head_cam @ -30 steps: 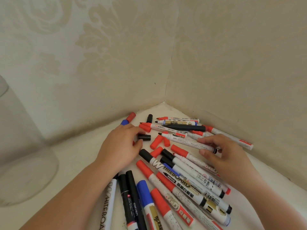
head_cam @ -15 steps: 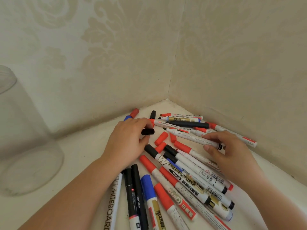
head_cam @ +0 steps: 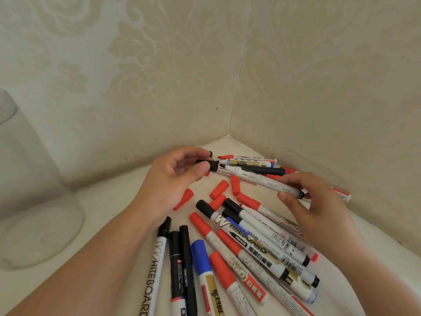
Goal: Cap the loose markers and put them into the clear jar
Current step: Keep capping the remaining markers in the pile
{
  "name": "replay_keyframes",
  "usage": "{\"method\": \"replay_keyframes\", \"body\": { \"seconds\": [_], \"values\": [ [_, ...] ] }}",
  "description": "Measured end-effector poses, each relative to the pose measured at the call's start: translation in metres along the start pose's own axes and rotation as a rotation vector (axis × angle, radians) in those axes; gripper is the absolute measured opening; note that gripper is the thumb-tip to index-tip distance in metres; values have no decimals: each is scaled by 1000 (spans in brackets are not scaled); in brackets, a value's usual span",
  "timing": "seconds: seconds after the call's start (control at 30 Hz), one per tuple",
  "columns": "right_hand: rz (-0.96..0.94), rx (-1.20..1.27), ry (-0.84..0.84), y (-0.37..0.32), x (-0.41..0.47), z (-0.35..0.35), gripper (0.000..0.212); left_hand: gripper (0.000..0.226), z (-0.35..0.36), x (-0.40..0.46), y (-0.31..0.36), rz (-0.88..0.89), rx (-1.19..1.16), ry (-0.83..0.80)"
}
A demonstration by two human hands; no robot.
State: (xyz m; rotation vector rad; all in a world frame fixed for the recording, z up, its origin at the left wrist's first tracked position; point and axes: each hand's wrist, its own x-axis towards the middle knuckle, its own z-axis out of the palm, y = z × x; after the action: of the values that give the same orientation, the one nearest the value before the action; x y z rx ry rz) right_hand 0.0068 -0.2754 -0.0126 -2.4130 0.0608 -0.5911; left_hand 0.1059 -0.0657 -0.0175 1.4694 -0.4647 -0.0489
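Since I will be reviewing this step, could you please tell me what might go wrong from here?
1. The left hand pinches the small black cap just short of the bare tip of the white-barrelled marker held by the right hand; a misaligned push could ink the fingers.
2. Loose red caps lie underneath; a dropped cap could get lost among them.
3. The clear jar stands far left, so the carry may clip the pile.

One clear jar [head_cam: 34, 213] — two hands [head_cam: 173, 179]

Clear jar [head_cam: 34, 201] cut off, left edge.
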Motion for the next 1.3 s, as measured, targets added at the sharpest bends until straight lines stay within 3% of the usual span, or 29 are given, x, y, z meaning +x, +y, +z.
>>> {"method": "replay_keyframes", "body": {
  "seconds": [0.67, 0.97, 1.17, 1.3],
  "values": [
    [-24, -70, -9, 6, 2, 0, 27, 27, -4, -1, -1, 64, -6, -96],
    [-26, -61, 10, 6, 3, -2, 31, 29, -7, -1, -3, 23, 98, -112],
    [-27, -44, -1, 4, 3, -3, 34, 30, -8, 1, -4, 51, 277, -14],
    [-27, -43, 1, 4, 2, -3, 36, 34, -5, -1, 1, 101, 326, -31]
  ]
}}
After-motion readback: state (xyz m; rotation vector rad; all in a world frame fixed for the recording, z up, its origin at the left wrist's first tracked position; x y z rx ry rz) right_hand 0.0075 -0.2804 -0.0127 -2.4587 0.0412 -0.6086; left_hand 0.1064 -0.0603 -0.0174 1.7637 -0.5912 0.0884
